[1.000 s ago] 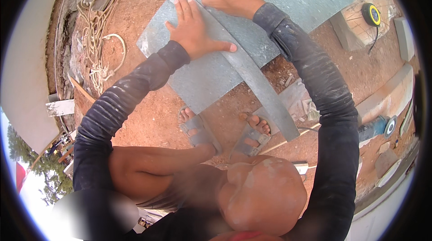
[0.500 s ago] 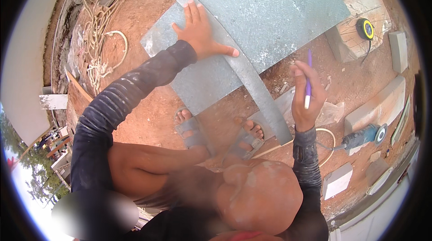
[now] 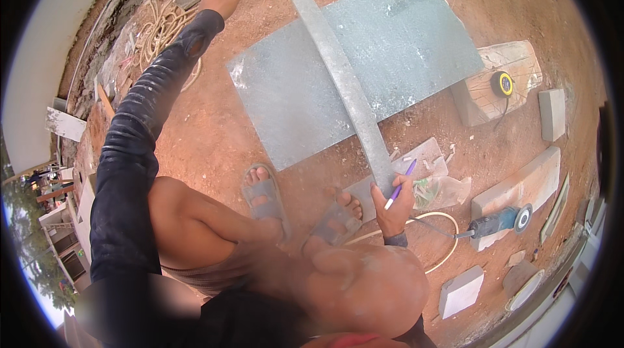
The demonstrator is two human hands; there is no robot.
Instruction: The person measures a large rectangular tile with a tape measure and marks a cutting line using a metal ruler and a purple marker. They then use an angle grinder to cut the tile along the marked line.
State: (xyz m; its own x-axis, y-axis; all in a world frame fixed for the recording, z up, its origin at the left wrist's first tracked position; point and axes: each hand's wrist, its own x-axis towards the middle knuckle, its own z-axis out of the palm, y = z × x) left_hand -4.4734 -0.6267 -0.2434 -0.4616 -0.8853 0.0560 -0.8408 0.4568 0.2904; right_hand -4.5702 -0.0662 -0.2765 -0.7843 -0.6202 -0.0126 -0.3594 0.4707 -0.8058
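A grey metal strip [image 3: 344, 78] lies slantwise across a flat grey metal sheet [image 3: 416, 36] on the ground. My right hand [image 3: 392, 210] is closed at the strip's near end, thumb on one side and fingers on the other. It also holds a purple marker pen [image 3: 401, 185] with a white end. My left hand [image 3: 223, 0] is stretched out to the far left, off the sheet, above the ground near a coiled rope [image 3: 159, 26]. It holds nothing, and its fingers are partly spread.
A yellow-black tape measure [image 3: 502, 84] sits on a pale block [image 3: 471, 102] by the sheet's right corner. An angle grinder [image 3: 497, 223] with its cord lies at the right against a slab [image 3: 520, 182]. Crumpled clear plastic [image 3: 448, 190] lies beside my right hand. My sandalled feet are close to the sheet.
My left hand has lifted off the strip and swung to the far left. My right hand, with the marker pen, has come down and left to grip the strip's near end.
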